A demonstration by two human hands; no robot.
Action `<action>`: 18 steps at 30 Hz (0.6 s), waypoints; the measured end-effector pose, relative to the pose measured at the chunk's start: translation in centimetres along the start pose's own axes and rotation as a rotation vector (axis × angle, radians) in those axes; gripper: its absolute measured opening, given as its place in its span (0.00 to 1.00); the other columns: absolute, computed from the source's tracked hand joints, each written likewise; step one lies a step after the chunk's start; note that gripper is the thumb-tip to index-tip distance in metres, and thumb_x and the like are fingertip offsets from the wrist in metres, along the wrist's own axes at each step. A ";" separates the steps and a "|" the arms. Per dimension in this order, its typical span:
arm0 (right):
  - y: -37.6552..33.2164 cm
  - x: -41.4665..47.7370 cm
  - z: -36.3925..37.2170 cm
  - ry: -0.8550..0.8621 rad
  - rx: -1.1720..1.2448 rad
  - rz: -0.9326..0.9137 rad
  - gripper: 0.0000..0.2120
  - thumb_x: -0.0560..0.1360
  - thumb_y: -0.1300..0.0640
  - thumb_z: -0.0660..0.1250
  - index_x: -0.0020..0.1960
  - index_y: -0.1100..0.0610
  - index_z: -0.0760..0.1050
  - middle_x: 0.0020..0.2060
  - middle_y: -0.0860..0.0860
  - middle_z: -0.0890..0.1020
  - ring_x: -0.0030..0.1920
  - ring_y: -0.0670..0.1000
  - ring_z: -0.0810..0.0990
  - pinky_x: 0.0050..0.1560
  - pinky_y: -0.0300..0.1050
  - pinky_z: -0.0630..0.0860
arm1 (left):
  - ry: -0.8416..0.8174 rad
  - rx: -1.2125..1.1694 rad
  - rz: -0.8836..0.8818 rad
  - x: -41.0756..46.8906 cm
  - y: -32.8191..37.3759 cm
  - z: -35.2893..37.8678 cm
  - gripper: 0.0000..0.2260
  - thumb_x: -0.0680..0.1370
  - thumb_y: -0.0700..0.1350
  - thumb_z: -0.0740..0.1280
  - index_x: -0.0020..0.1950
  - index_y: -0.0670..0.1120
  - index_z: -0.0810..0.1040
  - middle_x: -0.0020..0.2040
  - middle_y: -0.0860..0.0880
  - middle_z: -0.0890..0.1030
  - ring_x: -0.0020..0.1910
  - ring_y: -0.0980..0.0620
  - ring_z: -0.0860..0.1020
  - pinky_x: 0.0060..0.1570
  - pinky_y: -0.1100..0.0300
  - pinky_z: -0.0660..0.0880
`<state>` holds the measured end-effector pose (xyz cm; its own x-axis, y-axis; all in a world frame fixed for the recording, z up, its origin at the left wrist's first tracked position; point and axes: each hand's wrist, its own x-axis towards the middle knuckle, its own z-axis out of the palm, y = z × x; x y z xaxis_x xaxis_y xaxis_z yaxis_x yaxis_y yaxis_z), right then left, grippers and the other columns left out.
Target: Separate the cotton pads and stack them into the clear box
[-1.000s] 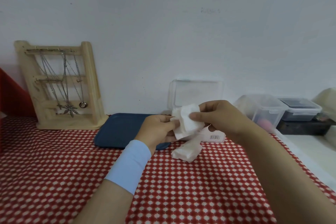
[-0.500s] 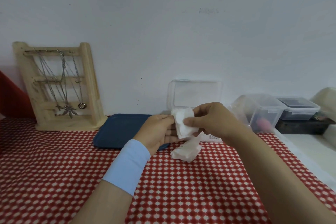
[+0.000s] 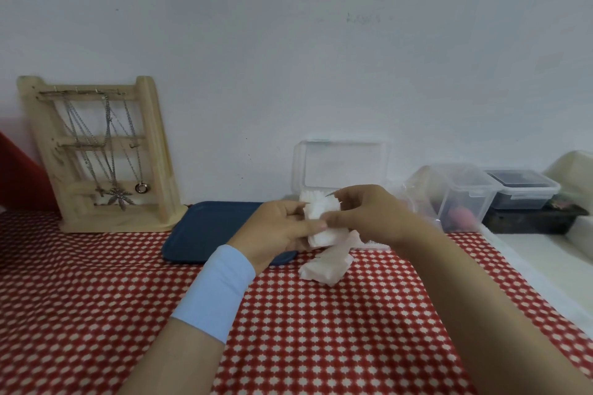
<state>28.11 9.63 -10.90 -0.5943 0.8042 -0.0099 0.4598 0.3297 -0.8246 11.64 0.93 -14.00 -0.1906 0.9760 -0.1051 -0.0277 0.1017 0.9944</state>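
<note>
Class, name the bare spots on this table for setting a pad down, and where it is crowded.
Free: checked cloth in front of the wooden stand and blue tray; between the forearms, nearer than the loose pads. Crowded: back right, around the clear box and tubs.

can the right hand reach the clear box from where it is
Probably yes: the clear box stands open just behind the right hand, nothing between them, though it pinches cotton pads.

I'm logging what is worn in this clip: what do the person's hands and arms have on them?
Neither hand wears a glove. The left hand has a plain light blue wristband wrapped just behind it. The right hand and its forearm show no sleeve or watch.
</note>
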 end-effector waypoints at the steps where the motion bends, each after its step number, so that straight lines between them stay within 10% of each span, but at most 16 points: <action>1: 0.0 0.0 0.0 -0.016 0.032 -0.003 0.09 0.73 0.53 0.77 0.52 0.51 0.83 0.41 0.47 0.87 0.36 0.42 0.83 0.32 0.34 0.75 | -0.014 0.028 0.006 -0.1 0.0 -0.2 0.14 0.76 0.37 0.73 0.62 0.44 0.80 0.55 0.46 0.87 0.55 0.49 0.85 0.57 0.52 0.81; 10: 0.1 0.1 1.0 0.046 0.130 -0.040 0.05 0.74 0.57 0.76 0.47 0.56 0.81 0.36 0.48 0.84 0.28 0.39 0.80 0.27 0.29 0.72 | 0.012 -0.068 0.000 0.0 0.3 -0.6 0.14 0.81 0.46 0.68 0.63 0.41 0.80 0.54 0.42 0.86 0.53 0.46 0.86 0.54 0.52 0.83; 18: 1.2 -0.3 -1.4 -0.086 -0.505 -0.178 0.20 0.75 0.63 0.69 0.56 0.39 0.82 0.50 0.30 0.78 0.43 0.36 0.76 0.58 0.38 0.75 | 0.220 -0.028 0.035 0.9 -0.6 -2.2 0.08 0.78 0.38 0.71 0.57 0.42 0.83 0.54 0.44 0.86 0.53 0.49 0.85 0.49 0.56 0.83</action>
<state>29.76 10.44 -11.10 -0.7339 0.6780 0.0417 0.5945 0.6707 -0.4436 9.36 1.28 -14.75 -0.4012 0.9131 -0.0725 -0.0436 0.0600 0.9972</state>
